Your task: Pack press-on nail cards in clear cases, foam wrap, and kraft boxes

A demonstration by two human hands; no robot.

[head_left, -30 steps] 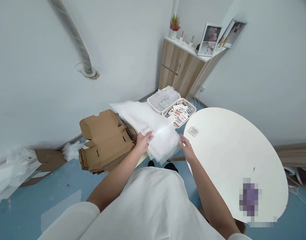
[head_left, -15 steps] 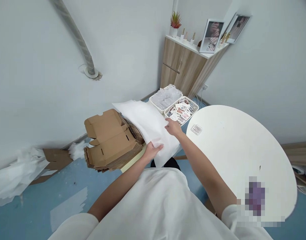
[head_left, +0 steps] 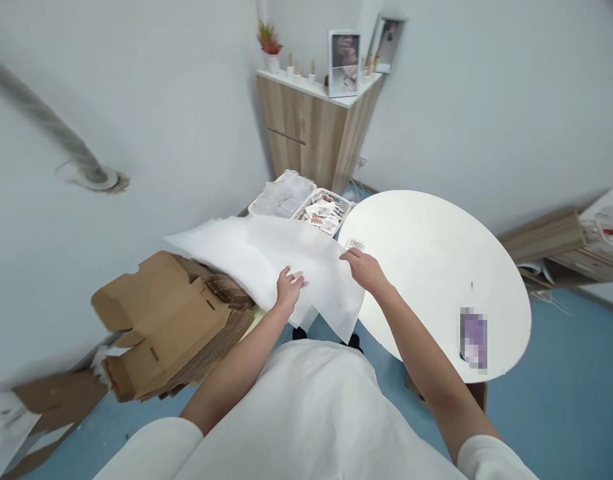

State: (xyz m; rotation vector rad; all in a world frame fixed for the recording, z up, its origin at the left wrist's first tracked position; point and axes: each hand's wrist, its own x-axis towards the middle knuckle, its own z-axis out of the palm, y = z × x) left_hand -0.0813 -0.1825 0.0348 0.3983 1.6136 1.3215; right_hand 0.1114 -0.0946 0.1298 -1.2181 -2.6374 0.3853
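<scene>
A stack of thin white foam sheets [head_left: 246, 250] lies in front of me, beside a pile of flattened cardboard boxes [head_left: 171, 320]. My left hand [head_left: 287, 291] pinches the near edge of the top sheet, fingers closed on it. My right hand [head_left: 365, 269] grips the same sheet at its right edge, lifting it off the stack next to the round white table [head_left: 436, 267]. A small clear packet [head_left: 355, 244] lies on the table just beyond my right hand.
Two white baskets [head_left: 306, 203], one with clear packets and one with printed cards, sit behind the sheets. A wooden cabinet [head_left: 311, 130] with a plant and picture frames stands in the corner. Flat boxes lean at the right wall. The floor is blue.
The camera has swung right. My right hand has come back from the far side of the sheets to the right edge, and both hands have raised the top sheet.
</scene>
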